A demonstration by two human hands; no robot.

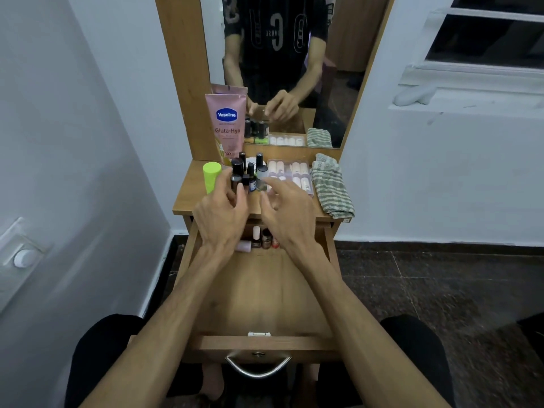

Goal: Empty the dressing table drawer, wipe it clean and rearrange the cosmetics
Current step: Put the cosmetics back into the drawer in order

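The dressing table drawer (259,293) is pulled open toward me, its wooden floor mostly bare. A few small bottles (261,238) remain at its back, and a pale pink one (243,246) lies on its side. A cluster of dark-capped nail polish bottles (247,169) stands on the tabletop (191,195). My left hand (222,216) pinches a dark bottle (234,181) at the front of that cluster. My right hand (290,214) hovers with fingers spread beside a small clear bottle (261,184), and whether they touch is blurred.
A pink Vaseline tube (226,125) leans on the mirror frame, with a green-capped bottle (212,175) beside it. A clear box of nail tips (291,173) and a folded striped cloth (331,187) lie at the right. A wall is close on the left. The drawer handle (258,367) is near my knees.
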